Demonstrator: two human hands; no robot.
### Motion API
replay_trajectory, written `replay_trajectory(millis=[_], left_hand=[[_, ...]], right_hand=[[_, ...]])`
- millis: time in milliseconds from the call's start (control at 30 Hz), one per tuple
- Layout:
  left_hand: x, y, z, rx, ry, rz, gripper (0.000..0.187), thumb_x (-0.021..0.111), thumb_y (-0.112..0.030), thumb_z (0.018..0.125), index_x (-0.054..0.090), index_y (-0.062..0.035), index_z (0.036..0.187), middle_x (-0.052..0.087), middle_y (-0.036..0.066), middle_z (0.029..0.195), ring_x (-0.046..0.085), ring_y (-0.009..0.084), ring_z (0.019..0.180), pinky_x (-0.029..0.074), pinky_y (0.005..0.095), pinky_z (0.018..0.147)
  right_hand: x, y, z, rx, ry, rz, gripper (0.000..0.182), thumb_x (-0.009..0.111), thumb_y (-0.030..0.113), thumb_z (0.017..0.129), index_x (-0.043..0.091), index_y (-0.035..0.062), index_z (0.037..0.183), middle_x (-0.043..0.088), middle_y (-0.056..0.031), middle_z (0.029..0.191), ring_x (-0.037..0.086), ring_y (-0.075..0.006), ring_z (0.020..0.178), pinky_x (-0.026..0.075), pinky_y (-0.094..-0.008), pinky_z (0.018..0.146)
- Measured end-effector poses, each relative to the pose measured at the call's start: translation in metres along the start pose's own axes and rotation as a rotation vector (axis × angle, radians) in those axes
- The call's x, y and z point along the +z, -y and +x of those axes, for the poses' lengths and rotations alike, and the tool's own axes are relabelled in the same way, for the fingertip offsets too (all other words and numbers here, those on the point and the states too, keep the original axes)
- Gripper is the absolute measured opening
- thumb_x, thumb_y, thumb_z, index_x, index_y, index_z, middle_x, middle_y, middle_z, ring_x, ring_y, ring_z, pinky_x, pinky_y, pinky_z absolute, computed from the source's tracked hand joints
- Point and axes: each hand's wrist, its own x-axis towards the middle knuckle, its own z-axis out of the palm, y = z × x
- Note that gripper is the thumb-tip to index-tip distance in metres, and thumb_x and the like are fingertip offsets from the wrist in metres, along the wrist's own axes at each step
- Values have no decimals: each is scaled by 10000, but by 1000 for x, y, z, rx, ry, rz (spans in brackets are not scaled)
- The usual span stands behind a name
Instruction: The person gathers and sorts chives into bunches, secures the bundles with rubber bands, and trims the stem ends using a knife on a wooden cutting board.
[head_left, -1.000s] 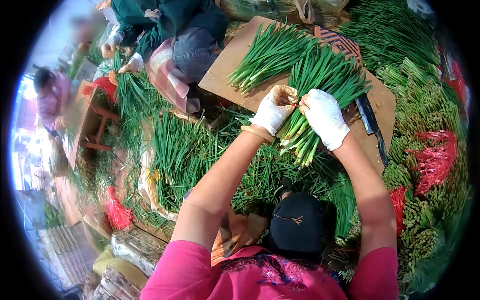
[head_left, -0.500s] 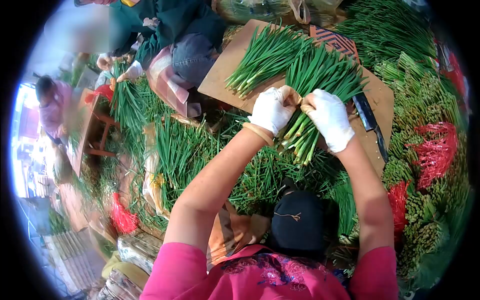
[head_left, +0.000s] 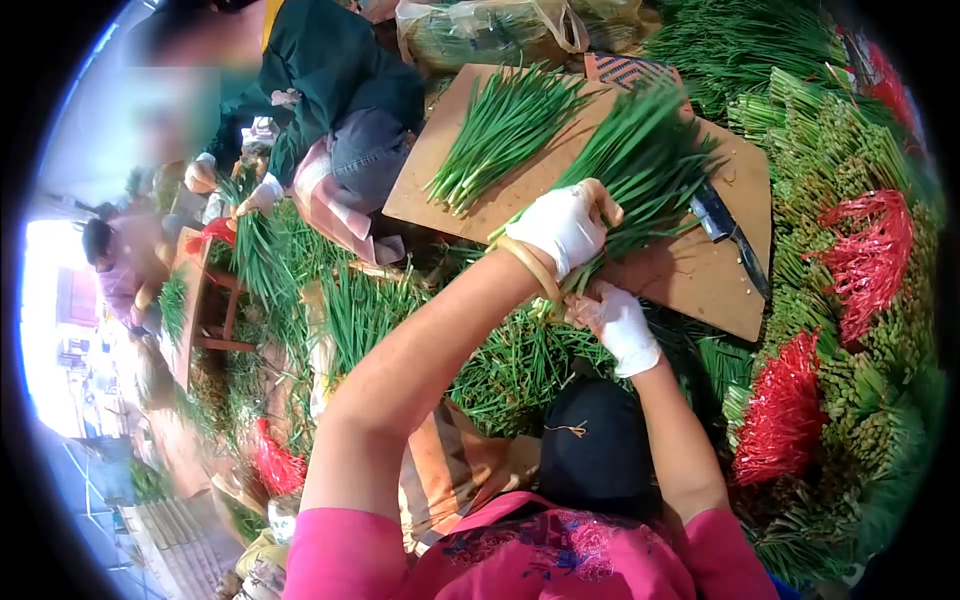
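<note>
A bunch of garlic chives (head_left: 640, 165) lies over the cutting board (head_left: 660, 275), its leaf tips smeared by motion. My left hand (head_left: 560, 230), in a white glove with bare fingertips, is closed around the bunch, a tan band at its wrist. Below it, my right hand (head_left: 622, 328), gloved alike, has its fingers closed at the pale stem ends; the left wrist hides part of this grip. On the board's left side rests a second bunch of chives (head_left: 505, 130). A dark-bladed knife (head_left: 712, 215) lies at the right, under the leaf tips, its handle toward the board's edge.
Piled green stalks (head_left: 800, 150) and red plastic strips (head_left: 780, 410) line the right side. Loose chives (head_left: 510, 360) cover the ground before me. A co-worker in a dark green top (head_left: 335, 75) handles chives at the left, near a small wooden stool (head_left: 215, 320).
My right hand has dropped from the middle of the bunch to its stem ends. My left hand has turned over the bunch, and the leaves have swung.
</note>
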Motion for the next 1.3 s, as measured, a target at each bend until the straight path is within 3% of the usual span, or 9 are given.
replay_trajectory(millis=[67, 133, 300, 533, 700, 833, 933, 1167, 1300], left_hand=[[-1, 26, 11, 87, -106, 53, 115, 604, -49, 722, 597, -57, 837, 646, 60, 719, 622, 174, 648, 501, 280, 618], [-3, 48, 19, 30, -134, 92, 98, 615, -38, 741, 571, -54, 827, 641, 56, 720, 614, 152, 646, 495, 260, 617], [1, 83, 44, -139, -56, -106, 204, 685, -58, 713, 519, -34, 830, 632, 48, 787, 581, 86, 715, 464, 216, 659], [13, 17, 9, 30, -29, 336, 209, 666, -159, 728, 589, -5, 845, 647, 150, 734, 640, 262, 667, 503, 338, 623], [-4, 14, 13, -28, -84, 160, 137, 642, -73, 730, 569, -32, 839, 643, 120, 728, 643, 211, 694, 501, 297, 641], [-11, 33, 20, -25, -86, -55, 156, 637, -18, 717, 533, -25, 832, 594, 37, 700, 563, 105, 622, 451, 224, 593], [-8, 19, 21, -86, -39, 30, 166, 634, -15, 710, 545, -36, 849, 588, 32, 679, 558, 104, 608, 451, 223, 584], [-28, 23, 35, -51, -105, -385, 383, 612, 13, 790, 512, -46, 1155, 586, 46, 937, 553, 105, 739, 464, 235, 705], [-22, 11, 25, -465, 237, -105, 1010, 741, -544, 674, 272, -19, 1398, 424, 222, 1345, 383, 293, 1269, 309, 374, 1030]], right_hand=[[-5, 85, -12, -137, -54, -832, 252, 706, 268, 753, 637, 54, 867, 633, -101, 742, 594, -278, 611, 483, -354, 577], [-23, 107, -3, -591, -140, -1189, 494, 755, 298, 668, 593, 108, 1093, 566, -68, 1149, 530, -244, 1067, 430, -384, 851], [-14, 129, 43, -532, 81, -1775, 1055, 760, 503, 577, 286, 36, 1395, 350, -81, 1419, 310, -217, 1311, 257, -446, 1056], [-4, 91, 67, -466, 97, -1847, 873, 585, 579, 757, 228, 179, 1447, 109, -62, 1528, 144, -199, 1389, 109, -513, 1092], [-21, 114, 48, -470, -19, -1586, 913, 673, 523, 689, 280, 146, 1422, 294, -49, 1458, 270, -213, 1333, 180, -508, 1075], [-28, 107, 37, -544, -197, -574, 452, 655, 50, 735, 585, 158, 1168, 622, -68, 886, 600, -234, 729, 492, -288, 661], [-6, 103, 40, -144, -41, -8, 197, 581, -1, 791, 606, 9, 986, 627, -41, 785, 535, -115, 613, 441, -237, 575], [4, 66, 40, -114, -157, 497, 91, 592, 40, 845, 600, -51, 842, 619, -68, 716, 502, -88, 562, 414, -208, 548], [-11, 51, -8, 58, -412, 542, 157, 671, 149, 835, 572, 41, 780, 616, -40, 678, 479, -40, 531, 339, -165, 461]])
